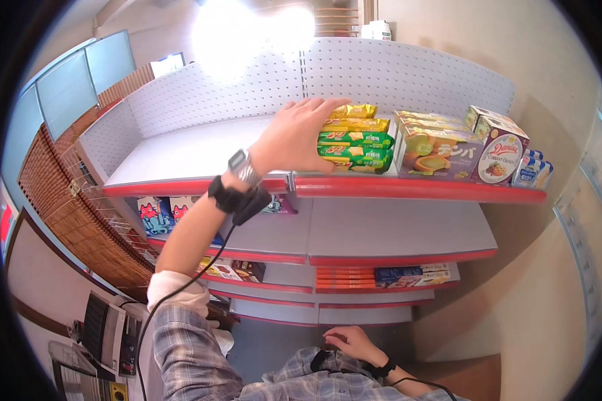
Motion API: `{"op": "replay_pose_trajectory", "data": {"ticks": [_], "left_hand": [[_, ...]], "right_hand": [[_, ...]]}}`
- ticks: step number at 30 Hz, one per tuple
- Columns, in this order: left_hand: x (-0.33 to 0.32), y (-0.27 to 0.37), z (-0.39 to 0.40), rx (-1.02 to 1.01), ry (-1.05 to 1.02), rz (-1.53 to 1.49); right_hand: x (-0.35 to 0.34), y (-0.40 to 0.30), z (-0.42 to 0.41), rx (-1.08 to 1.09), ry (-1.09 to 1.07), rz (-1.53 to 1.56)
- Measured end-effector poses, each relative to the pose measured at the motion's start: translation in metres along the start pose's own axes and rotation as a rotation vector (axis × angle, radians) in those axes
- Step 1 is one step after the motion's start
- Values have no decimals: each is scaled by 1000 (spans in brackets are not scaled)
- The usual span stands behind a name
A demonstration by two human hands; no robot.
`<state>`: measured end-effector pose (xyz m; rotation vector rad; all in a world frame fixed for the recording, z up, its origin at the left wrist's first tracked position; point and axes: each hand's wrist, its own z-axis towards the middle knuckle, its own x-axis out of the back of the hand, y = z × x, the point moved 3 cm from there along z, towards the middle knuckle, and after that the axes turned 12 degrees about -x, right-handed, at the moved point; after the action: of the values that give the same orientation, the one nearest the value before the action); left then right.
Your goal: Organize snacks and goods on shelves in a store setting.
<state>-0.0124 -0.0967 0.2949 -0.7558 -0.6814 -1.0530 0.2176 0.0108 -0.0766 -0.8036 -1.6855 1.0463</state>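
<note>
My left hand (301, 133), wearing a watch, spans the left ends of several packs on the top shelf. Its fingers reach over the back packs and the thumb lies by the front one. Of these sandwich biscuit packs, the green ones (356, 153) lie in front and the yellow ones (363, 125) behind. Just right of them stand purple snack boxes (439, 153), then Danisa cookie boxes (500, 150). Low before my body hangs my right hand (351, 342), its fingers loosely curled, with nothing seen in it.
The top shelf (195, 145) has a red front edge and a perforated back panel (406, 75). Blue-white packs (532, 169) sit at its right end. Lower shelves hold cartoon-printed packs (155, 215), orange packs (345, 277) and blue boxes (398, 276). A cable (180, 289) runs along my left arm.
</note>
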Motion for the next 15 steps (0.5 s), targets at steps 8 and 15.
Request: {"op": "replay_pose_trajectory", "data": {"ticks": [8, 15], "left_hand": [[33, 62, -85, 26, 544, 239], [-39, 137, -177, 187, 330, -59]], "right_hand": [[38, -21, 7, 46, 290, 264], [94, -72, 10, 498, 610, 363]]}}
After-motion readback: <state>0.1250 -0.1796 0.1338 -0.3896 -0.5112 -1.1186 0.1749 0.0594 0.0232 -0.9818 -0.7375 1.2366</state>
